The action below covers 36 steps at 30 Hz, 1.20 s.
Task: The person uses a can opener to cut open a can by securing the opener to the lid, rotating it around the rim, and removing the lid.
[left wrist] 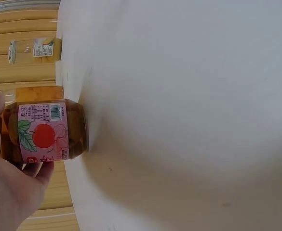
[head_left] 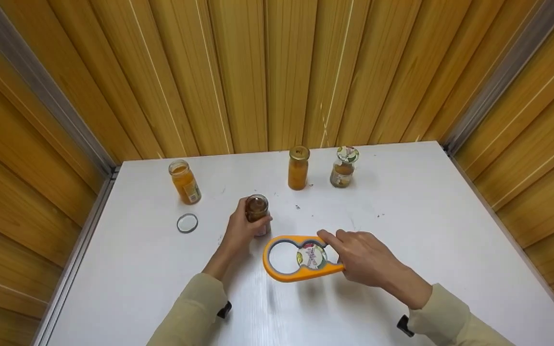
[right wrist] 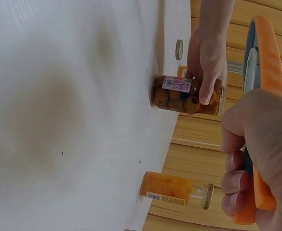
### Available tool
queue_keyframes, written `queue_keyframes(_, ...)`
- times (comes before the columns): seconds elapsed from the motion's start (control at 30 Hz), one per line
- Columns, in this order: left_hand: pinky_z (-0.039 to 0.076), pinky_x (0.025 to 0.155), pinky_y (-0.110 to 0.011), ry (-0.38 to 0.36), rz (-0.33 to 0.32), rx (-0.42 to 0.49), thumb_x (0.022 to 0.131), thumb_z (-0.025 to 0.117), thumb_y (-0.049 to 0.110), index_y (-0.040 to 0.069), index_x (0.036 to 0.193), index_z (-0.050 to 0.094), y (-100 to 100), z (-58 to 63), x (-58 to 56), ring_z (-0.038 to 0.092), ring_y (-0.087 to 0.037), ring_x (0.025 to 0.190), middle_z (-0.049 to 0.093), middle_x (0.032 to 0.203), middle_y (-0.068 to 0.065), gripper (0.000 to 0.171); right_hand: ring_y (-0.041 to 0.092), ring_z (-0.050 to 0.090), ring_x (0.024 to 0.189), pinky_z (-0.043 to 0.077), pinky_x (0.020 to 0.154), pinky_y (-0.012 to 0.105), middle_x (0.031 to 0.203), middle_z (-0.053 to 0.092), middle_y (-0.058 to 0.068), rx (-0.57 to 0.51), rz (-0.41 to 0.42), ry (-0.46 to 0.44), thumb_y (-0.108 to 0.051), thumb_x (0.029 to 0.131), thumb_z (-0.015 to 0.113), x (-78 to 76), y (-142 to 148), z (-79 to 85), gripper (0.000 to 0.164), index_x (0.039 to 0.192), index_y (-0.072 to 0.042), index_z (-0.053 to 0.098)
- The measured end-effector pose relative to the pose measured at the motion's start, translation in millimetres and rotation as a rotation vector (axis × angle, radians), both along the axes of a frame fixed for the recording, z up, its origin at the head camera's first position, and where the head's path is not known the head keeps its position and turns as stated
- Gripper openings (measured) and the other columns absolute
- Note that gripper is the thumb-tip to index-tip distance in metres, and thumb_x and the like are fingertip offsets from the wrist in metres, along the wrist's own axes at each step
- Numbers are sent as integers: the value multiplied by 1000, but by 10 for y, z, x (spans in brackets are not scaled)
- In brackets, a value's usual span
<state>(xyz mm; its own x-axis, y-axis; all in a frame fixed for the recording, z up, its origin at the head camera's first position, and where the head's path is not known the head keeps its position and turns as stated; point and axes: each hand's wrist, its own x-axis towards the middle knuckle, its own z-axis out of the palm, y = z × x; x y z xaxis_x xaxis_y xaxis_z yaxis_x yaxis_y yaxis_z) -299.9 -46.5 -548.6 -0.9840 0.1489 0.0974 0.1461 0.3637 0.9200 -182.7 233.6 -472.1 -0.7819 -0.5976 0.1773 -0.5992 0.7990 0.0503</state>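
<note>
"Pink-labelled jar [head_left: 258,211]: take it as the clock's centre, twelve towards the back wall [head_left: 286,72]. Who holds it?"

"From where I stand, the left hand [head_left: 241,230] curls fingers and thumb round it, reaching in from seven o'clock, probably to keep it upright and from turning. Its base looks to be on the white table [head_left: 402,202]."

"And the right hand [head_left: 366,257]?"

"At four o'clock, fingers wrapped round the handle of an orange jar opener [head_left: 301,276], raised above the table. A patterned lid [head_left: 311,255] sits between the opener's grey-lined edges, seemingly because that gap suits its width."

"What else stands about?"

"At ten o'clock, a lidless orange-filled jar [head_left: 185,185]; at nine, a loose lid [head_left: 187,223], lying flat. At one, a tall amber jar [head_left: 298,173]; at two, a small jar [head_left: 342,175]. Both wear lids. They are likely spaced out to give the hands room."

"How does the held jar look?"

"Glass, uncapped, with dark round fruit [right wrist: 177,102] in brownish liquid. Its pink label [left wrist: 43,139] shows a red fruit, green leaves and a barcode."
</note>
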Motion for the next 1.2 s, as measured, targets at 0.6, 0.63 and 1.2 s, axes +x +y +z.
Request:
queue_keyframes(0.6, 37, 99, -42, -71, 116, 8, 77, 76, 35, 14, 133, 35, -141, 41, -477, 47, -19, 117, 51, 128, -6, 73, 9, 46, 62, 47, 59, 27, 76, 48, -6, 16, -30, -48, -15, 65, 79, -3, -23, -14, 75, 129, -24, 41)
queue_keyframes(0.63, 37, 100, -42, -71, 119, 9, 77, 76, 35, 14, 133, 35, -147, 45, -497, 47, -20, 118, 50, 128, -6, 72, 10, 46, 62, 46, 59, 27, 76, 48, -6, 17, -29, -45, -15, 65, 79, -5, -22, -15, 75, 129, -23, 41)
queue_keyframes(1.2, 38, 99, -40, -70, 153, 34, 77, 76, 29, 12, 131, 36, -114, 46, -756, 47, -21, 118, 50, 129, -8, 70, 10, 45, 60, 44, 55, 27, 74, 46, -7, 18, -22, -36, -14, 65, 77, -21, -13, -29, 72, 128, -23, 42)
